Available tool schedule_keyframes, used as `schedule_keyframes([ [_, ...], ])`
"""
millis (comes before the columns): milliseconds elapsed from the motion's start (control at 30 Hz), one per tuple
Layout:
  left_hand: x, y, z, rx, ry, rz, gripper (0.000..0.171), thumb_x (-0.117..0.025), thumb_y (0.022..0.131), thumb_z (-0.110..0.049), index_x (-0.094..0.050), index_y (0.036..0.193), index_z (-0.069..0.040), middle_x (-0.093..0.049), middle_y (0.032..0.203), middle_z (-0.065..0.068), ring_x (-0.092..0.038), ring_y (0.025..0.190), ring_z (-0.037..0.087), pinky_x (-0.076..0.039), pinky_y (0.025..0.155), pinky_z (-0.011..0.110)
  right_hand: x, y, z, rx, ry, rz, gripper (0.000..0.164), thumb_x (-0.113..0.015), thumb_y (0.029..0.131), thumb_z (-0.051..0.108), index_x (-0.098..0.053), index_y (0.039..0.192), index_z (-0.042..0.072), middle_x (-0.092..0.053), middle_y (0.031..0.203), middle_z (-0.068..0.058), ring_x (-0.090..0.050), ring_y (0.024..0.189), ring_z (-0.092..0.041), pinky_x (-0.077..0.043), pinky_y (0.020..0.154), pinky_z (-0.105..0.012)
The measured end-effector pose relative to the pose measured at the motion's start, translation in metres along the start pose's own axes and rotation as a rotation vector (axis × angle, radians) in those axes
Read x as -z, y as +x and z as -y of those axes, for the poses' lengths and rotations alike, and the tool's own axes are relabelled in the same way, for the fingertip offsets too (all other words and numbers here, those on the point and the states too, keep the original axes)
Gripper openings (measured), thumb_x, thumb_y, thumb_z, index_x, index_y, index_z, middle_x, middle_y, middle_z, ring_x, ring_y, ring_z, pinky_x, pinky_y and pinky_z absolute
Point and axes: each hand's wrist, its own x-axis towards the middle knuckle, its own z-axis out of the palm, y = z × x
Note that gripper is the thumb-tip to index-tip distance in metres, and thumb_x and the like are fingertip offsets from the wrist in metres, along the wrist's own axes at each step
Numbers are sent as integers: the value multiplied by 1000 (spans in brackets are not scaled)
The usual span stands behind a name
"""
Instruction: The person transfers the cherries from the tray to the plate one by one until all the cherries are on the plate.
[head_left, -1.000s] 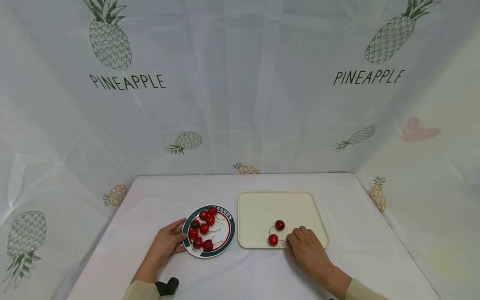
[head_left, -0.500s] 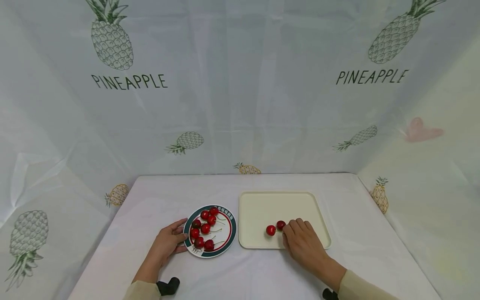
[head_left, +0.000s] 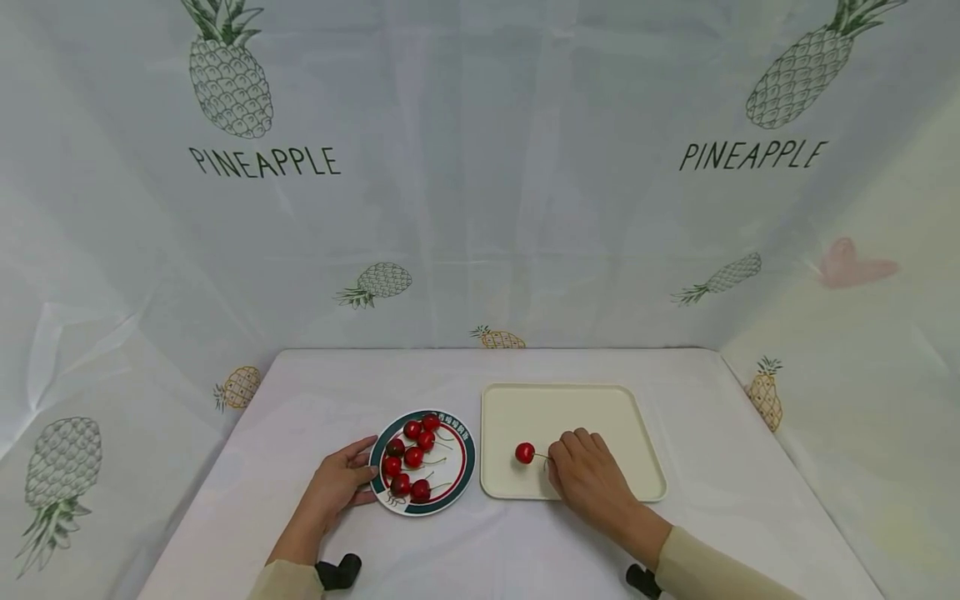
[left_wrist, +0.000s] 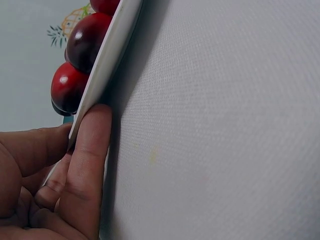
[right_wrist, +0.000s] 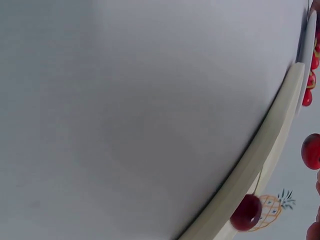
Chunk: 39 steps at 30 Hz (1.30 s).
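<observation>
My left hand (head_left: 335,483) grips the left rim of a round plate (head_left: 461,481) with a dark green border. In the left wrist view the plate's white edge (left_wrist: 102,70) sits between thumb and fingers (left_wrist: 90,150). Several red cherries (head_left: 413,457) with stems lie on it. Over the cream tray (head_left: 585,400), my right hand (head_left: 592,479) pinches the stem of a bright red cherry (head_left: 525,452). In the right wrist view that cherry (right_wrist: 312,151) hangs above the tray, near the fingertips. A darker cherry (right_wrist: 246,212) lies in the tray; in the head view the hand hides it.
Plate and tray stand side by side on a table with a white cloth (head_left: 450,550). A pineapple-print curtain (head_left: 495,208) rises behind the table and along both sides. Black wrist straps (head_left: 339,572) show by the sleeves.
My right hand has moved left and a little up, carrying the cherry by its stem. The darker cherry has gone out of sight behind that hand. The left hand keeps its grip on the plate.
</observation>
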Motion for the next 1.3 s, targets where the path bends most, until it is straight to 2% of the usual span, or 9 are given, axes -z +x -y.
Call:
schedule_keyframes([
  [167, 0, 0, -1, 4, 3, -8, 58, -59, 102, 1, -48, 158, -9, -58, 147, 29, -77, 93, 24, -67, 76, 42, -4, 13, 9, 12, 4, 10, 35, -33, 108, 21, -56, 82, 11, -44, 76, 1, -33, 72, -15, -24, 66, -24],
  [467, 0, 0, -3, 14, 18, -17, 58, -60, 102, 0, -49, 158, -10, -58, 146, 28, -77, 91, 22, -67, 76, 41, -10, 36, 23, 43, 22, -10, 31, -36, 106, 20, -56, 84, 11, -45, 76, 0, -40, 73, -17, -28, 65, -25],
  [767, -2, -2, -4, -1, 10, -5, 57, -60, 102, 0, -47, 158, -8, -59, 143, 29, -77, 92, 24, -67, 75, 43, -18, 47, 36, 61, 27, 30, 34, -34, 108, 23, -59, 88, 10, -49, 79, -2, -42, 75, -19, -31, 65, -28],
  [933, -2, -4, -5, 0, 4, -1, 58, -60, 102, 0, -47, 158, -7, -59, 143, 30, -77, 92, 24, -67, 76, 43, -23, 53, 44, 80, 29, 58, 37, -29, 111, 25, -57, 90, 11, -47, 79, -2, -41, 77, -18, -28, 67, -27],
  [1000, -2, -4, -5, 2, 3, 1, 58, -60, 102, 0, -47, 158, -8, -59, 144, 30, -77, 92, 25, -67, 76, 43, -25, 54, 48, 85, 32, 68, 34, -33, 111, 24, -56, 90, 11, -46, 79, -2, -41, 77, -19, -28, 67, -27],
  [1133, -1, -3, -5, 1, -3, 4, 57, -60, 102, 1, -47, 157, -7, -59, 144, 30, -77, 92, 24, -67, 76, 43, -29, 57, 57, 83, 36, 118, 16, -56, 104, 23, -58, 93, 11, -48, 81, -1, -42, 78, -19, -32, 69, -28],
  [1200, 0, -2, -5, -1, -6, 5, 57, -60, 102, 1, -47, 157, -7, -59, 144, 30, -77, 92, 24, -67, 75, 44, -30, 59, 62, 82, 33, 137, 15, -63, 101, 24, -58, 94, 12, -49, 82, -1, -42, 79, -18, -32, 70, -28],
  [1300, 0, -2, -4, -1, -8, 7, 57, -60, 102, 1, -47, 157, -7, -58, 145, 30, -77, 92, 24, -67, 75, 44, -32, 62, 69, 92, 21, 143, 18, -68, 99, 25, -57, 93, 13, -49, 83, 0, -41, 80, -18, -30, 71, -26],
])
